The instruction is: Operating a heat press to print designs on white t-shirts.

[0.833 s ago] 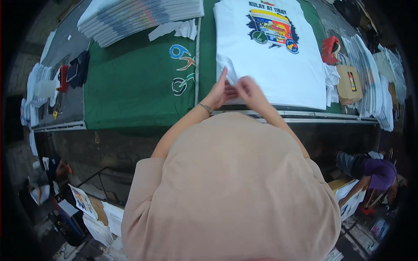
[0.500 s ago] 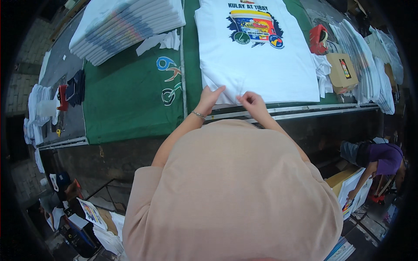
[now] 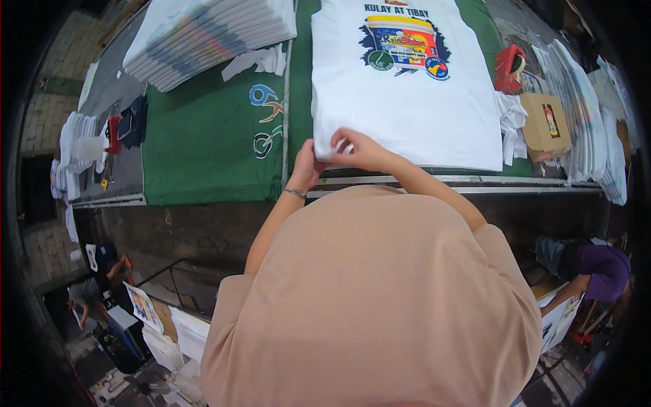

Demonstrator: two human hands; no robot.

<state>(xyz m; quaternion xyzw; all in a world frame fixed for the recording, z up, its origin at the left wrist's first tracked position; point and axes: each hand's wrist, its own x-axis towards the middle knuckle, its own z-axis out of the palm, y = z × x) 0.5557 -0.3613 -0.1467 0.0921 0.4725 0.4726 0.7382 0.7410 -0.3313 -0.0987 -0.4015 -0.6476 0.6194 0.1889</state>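
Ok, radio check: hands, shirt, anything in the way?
Left hand, right hand at near left corner of white shirt. Print facing up. Cardboard box off right, away from hands.

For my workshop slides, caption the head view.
Left hand and right hand at the near-left corner of a printed white shirt on a green cloth.
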